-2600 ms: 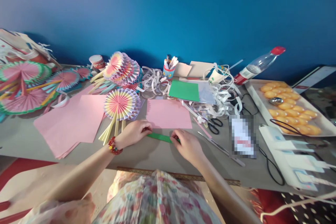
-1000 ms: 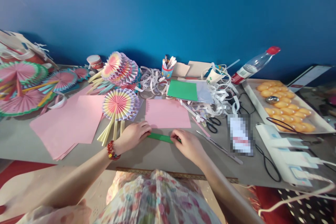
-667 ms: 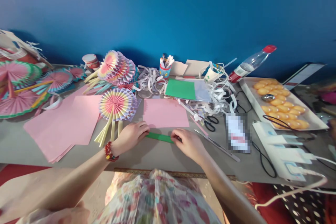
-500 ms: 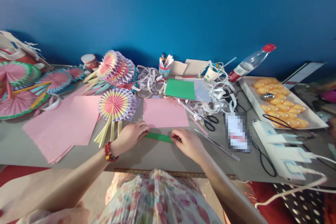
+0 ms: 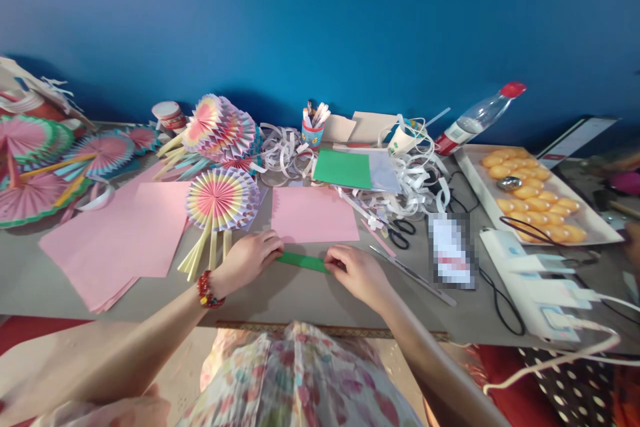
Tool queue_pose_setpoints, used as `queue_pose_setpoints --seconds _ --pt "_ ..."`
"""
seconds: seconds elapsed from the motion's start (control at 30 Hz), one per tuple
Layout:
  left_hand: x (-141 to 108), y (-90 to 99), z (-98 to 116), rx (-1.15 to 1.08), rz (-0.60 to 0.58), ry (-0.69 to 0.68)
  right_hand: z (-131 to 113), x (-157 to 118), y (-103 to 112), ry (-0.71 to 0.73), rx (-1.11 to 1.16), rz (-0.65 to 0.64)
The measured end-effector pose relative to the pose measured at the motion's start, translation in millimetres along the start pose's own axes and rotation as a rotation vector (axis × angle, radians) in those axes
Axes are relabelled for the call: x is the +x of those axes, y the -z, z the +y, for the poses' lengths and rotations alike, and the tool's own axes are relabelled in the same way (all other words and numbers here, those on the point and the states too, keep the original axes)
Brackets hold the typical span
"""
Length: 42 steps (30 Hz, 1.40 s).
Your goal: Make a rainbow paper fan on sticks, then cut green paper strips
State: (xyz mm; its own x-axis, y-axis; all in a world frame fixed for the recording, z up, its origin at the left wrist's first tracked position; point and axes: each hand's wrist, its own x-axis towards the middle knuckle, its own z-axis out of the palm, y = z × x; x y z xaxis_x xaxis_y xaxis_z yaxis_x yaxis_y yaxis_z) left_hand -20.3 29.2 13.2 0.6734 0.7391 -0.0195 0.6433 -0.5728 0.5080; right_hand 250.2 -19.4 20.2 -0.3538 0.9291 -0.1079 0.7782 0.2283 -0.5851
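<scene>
A narrow green paper strip (image 5: 303,261) lies low over the table between my two hands. My left hand (image 5: 253,255), with a red beaded bracelet at the wrist, pinches its left end. At the other end, my right hand (image 5: 356,273) grips the strip with curled fingers. Just beyond the strip lies a pink paper sheet (image 5: 316,215). A pleated paper fan (image 5: 223,200) with pale yellow strips below it rests left of that sheet, close to my left hand. Farther back, a green sheet (image 5: 343,169) sits on a clear sleeve.
Right of my hands lie a craft knife (image 5: 415,277) and black-handled scissors (image 5: 400,234). White paper scraps (image 5: 417,187) are heaped behind them. A power strip (image 5: 520,287) and a tray of yellow items (image 5: 467,163) stand at right. Pink sheets (image 5: 120,233) are stacked left.
Almost nothing differs. Both hands keep hold of the green strip in the same place, and the view has shifted very slightly.
</scene>
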Motion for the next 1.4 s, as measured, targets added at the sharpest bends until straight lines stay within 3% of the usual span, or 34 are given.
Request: queue_pose_setpoints --seconds 1.03,1.3,1.4 --pt "-1 -1.8 1 0.08 0.004 -0.001 2 -5 -10 0.045 -0.126 0.061" --pt "-4 -7.3 1 0.219 0.015 -0.026 5 -14 -18 0.166 -0.252 0.116" --pt "-5 -5.3 4 0.357 0.024 -0.14 7 -14 -23 0.282 -0.334 0.136"
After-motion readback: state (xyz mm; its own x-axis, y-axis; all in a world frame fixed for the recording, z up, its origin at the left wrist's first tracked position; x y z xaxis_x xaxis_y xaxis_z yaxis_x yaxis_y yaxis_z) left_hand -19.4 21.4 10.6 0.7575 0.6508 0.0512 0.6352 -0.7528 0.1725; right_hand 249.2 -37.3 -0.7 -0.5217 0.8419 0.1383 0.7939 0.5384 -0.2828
